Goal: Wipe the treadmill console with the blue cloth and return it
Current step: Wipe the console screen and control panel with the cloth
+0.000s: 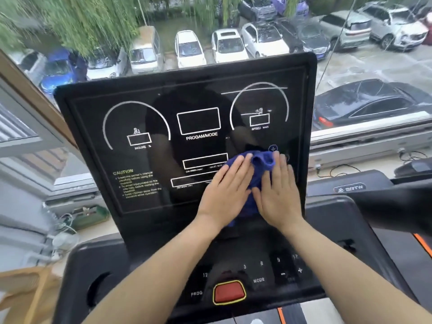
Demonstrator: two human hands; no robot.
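Observation:
The black treadmill console (140,160) stands tilted in front of me, with white dial outlines and yellow caution text. A blue cloth (263,163) is bunched against its lower right part. My left hand (228,190) lies flat on the cloth's left side, fingers spread. My right hand (279,190) presses flat on the cloth's right side. Both palms pin the cloth to the screen, and most of the cloth is hidden under them.
Below the screen lies the button panel with a red stop button (229,292) and number keys. A second treadmill (350,190) stands to the right. A window sill with cables (67,228) runs at the left; parked cars show through the glass.

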